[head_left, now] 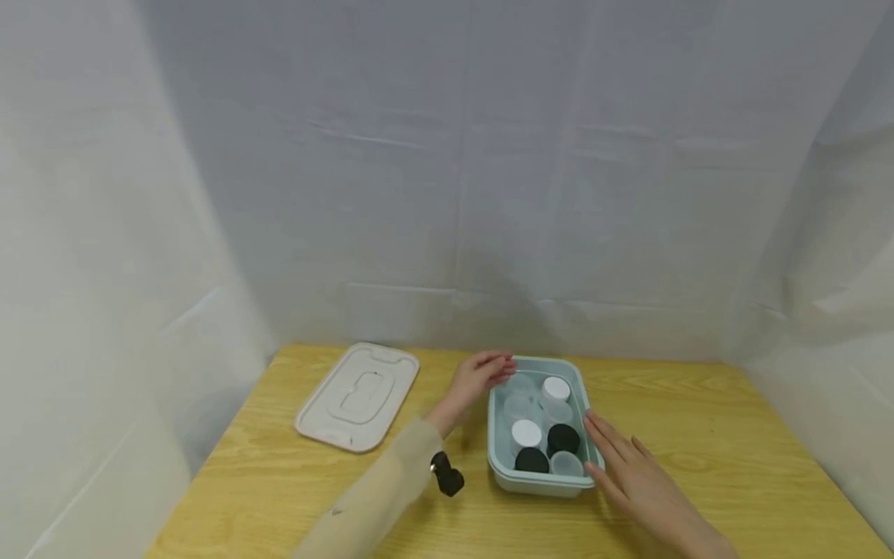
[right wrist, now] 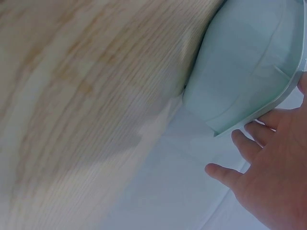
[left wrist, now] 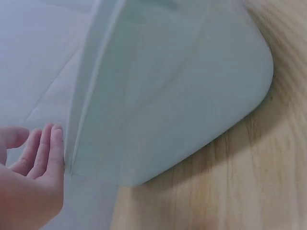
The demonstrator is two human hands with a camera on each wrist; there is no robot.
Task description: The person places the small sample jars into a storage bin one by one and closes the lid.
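Right hand [head_left: 639, 473], fingers straight, lies against the right rim of the pale green bin [head_left: 501, 466] on the desk [head_left: 733, 435]; the bin sits between both grips. Left hand [head_left: 478, 376], fingers relaxed, touches its far-left rim. Capped jars [head_left: 526, 433] stand inside; lid [head_left: 358, 396] lies left.

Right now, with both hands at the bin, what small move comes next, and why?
Probably curl both hands round the bin rim. The left hand touches its far-left corner and the right hand its right side, fingers straight, neither gripping. Jars fill it; the lid lies apart.
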